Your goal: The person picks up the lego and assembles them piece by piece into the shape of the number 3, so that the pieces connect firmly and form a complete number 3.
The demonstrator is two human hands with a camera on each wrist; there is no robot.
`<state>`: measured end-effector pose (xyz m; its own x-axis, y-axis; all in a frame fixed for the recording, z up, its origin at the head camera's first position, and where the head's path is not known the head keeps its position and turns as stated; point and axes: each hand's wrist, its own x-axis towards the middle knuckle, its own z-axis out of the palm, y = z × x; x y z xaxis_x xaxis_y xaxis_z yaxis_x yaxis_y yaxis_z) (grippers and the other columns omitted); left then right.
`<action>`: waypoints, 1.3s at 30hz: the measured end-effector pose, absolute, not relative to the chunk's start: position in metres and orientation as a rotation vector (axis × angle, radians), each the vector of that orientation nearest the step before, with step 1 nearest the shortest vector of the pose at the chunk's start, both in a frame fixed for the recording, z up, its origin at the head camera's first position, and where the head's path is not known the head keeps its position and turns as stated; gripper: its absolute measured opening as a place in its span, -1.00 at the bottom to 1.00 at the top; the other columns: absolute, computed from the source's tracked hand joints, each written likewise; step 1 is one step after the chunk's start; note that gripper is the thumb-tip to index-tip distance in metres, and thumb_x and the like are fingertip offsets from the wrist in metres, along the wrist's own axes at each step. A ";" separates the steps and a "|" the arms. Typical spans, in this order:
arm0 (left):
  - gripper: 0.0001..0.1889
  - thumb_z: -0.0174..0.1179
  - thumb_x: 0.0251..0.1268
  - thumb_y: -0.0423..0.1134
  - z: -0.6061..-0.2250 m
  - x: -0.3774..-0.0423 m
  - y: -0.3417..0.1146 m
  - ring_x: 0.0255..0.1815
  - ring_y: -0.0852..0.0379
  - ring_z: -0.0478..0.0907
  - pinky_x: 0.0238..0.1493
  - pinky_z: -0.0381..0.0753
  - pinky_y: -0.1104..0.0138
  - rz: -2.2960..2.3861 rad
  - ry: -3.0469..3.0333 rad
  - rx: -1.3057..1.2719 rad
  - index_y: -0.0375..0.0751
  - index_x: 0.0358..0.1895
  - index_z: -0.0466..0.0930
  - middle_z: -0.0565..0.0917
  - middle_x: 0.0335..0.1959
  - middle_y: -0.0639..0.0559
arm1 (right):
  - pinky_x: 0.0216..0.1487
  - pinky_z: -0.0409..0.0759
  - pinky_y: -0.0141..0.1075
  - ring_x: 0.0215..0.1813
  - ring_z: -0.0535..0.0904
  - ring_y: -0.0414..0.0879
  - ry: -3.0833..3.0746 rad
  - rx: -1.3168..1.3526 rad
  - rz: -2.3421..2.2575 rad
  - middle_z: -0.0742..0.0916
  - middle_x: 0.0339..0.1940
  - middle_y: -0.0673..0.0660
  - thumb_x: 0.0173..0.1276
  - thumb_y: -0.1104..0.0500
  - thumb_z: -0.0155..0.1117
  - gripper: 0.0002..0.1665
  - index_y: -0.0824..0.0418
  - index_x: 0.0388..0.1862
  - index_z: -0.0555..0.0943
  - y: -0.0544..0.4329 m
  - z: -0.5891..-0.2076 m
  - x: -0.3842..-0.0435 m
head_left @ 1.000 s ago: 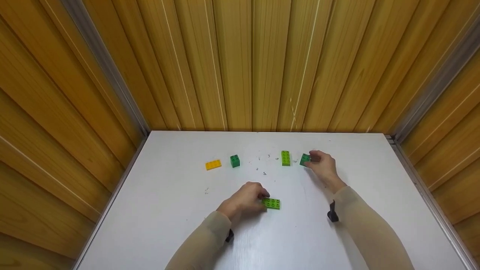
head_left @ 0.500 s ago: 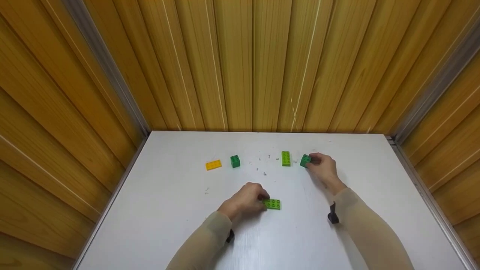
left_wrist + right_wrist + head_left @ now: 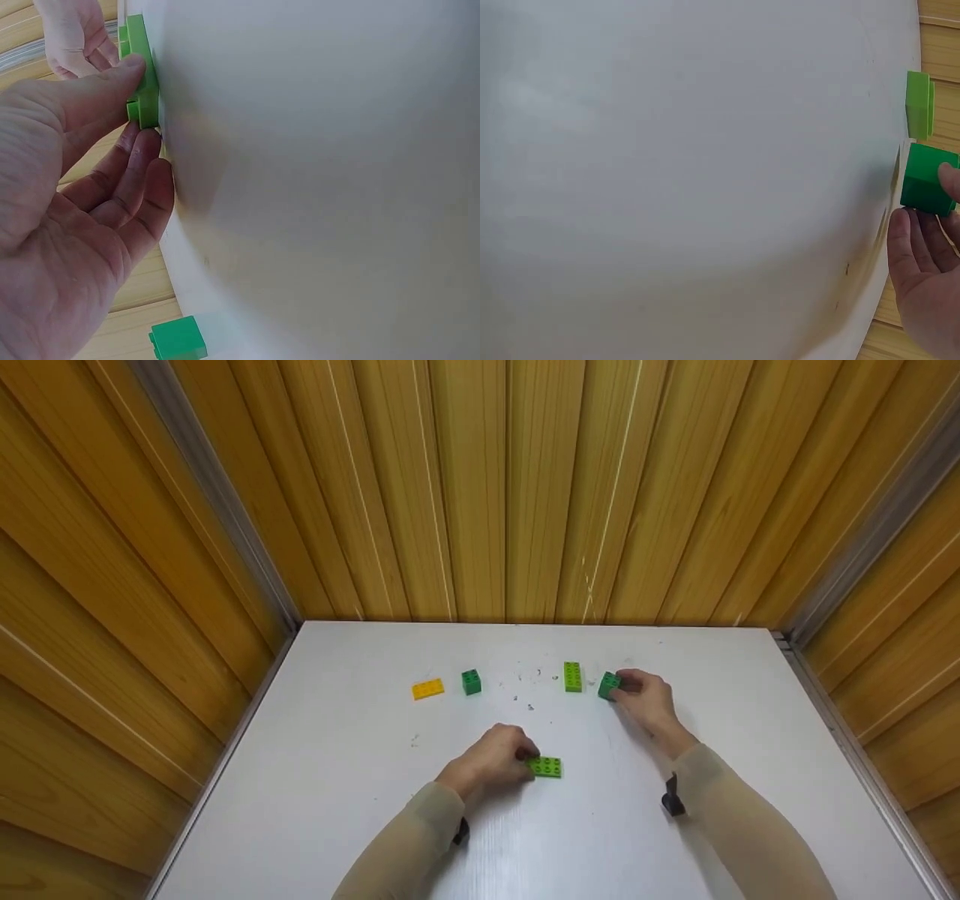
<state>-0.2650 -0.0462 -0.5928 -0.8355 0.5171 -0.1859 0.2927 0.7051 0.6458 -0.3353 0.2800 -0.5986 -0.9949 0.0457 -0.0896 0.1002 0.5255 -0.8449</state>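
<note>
Near the middle of the white table [image 3: 315, 802], my left hand [image 3: 491, 757] pinches one end of a flat lime-green toy brick [image 3: 547, 767]. The left wrist view shows the thumb on the studded side of this lime brick [image 3: 150, 82] and the fingertips at its lower edge. Farther back on the right, my right hand [image 3: 649, 701] grips a dark green square brick [image 3: 609, 685] between thumb and fingers. In the right wrist view the green brick [image 3: 924, 176] has its side facing the camera, with the thumb across it.
A longer lime brick [image 3: 572, 677] lies just left of the right hand's brick. Another dark green brick [image 3: 471, 682] and a flat yellow brick [image 3: 427, 688] sit toward the back left. Wood-patterned panels [image 3: 480, 495] wall the table's back and sides.
My right hand has shifted slightly toward me, and the dark green brick in it has turned and moved a little the same way. The left hand has stayed in place on its lime brick.
</note>
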 end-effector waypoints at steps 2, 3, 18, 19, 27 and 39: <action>-0.64 0.57 0.35 -0.26 -0.593 -0.265 -0.046 -0.05 0.25 0.64 0.30 0.75 0.24 0.881 2.564 0.646 0.03 0.19 0.92 0.85 -0.02 0.20 | 0.62 0.63 0.10 0.55 0.67 0.30 2.707 0.109 -1.500 0.69 0.52 0.41 0.66 0.19 0.35 -0.37 0.31 0.61 0.53 0.280 -0.599 -0.333; -0.65 0.57 0.34 -0.27 -0.593 -0.266 -0.046 -0.06 0.25 0.64 0.29 0.76 0.25 0.881 2.565 0.652 0.02 0.18 0.92 0.85 -0.02 0.20 | 0.60 0.65 0.09 0.54 0.68 0.30 2.709 0.100 -1.502 0.70 0.51 0.41 0.65 0.19 0.35 -0.38 0.32 0.60 0.54 0.280 -0.599 -0.331; -0.62 0.60 0.32 -0.26 -0.591 -0.269 -0.044 -0.05 0.23 0.65 0.35 0.76 0.17 0.883 2.555 0.632 -0.04 0.20 0.91 0.86 -0.01 0.16 | 0.16 0.81 -0.41 0.56 0.67 0.28 2.607 0.064 -1.583 0.70 0.52 0.39 0.64 0.16 0.41 -0.36 0.28 0.61 0.55 0.276 -0.591 -0.318; -0.62 0.60 0.33 -0.26 -0.591 -0.269 -0.044 -0.04 0.22 0.65 0.37 0.76 0.16 0.880 2.554 0.624 -0.03 0.21 0.90 0.86 0.00 0.16 | 0.15 0.80 -0.42 0.55 0.67 0.27 2.595 0.064 -1.595 0.71 0.52 0.39 0.64 0.17 0.41 -0.38 0.28 0.60 0.56 0.275 -0.592 -0.317; -0.62 0.61 0.34 -0.23 -0.591 -0.269 -0.045 -0.02 0.21 0.65 0.41 0.75 0.17 0.874 2.550 0.588 0.00 0.22 0.90 0.85 0.01 0.18 | 0.11 0.80 -0.46 0.50 0.71 0.33 2.607 -0.089 -1.607 0.75 0.44 0.42 0.58 0.25 0.46 -0.43 0.35 0.50 0.63 0.269 -0.593 -0.308; -0.63 0.60 0.33 -0.24 -0.592 -0.270 -0.046 -0.04 0.21 0.62 0.31 0.75 0.22 0.885 2.571 0.611 -0.05 0.19 0.90 0.84 -0.02 0.17 | 0.18 0.72 -0.54 0.37 0.80 0.21 2.547 -0.235 -1.672 0.82 0.31 0.37 0.49 0.30 0.53 -0.48 0.35 0.39 0.71 0.249 -0.590 -0.292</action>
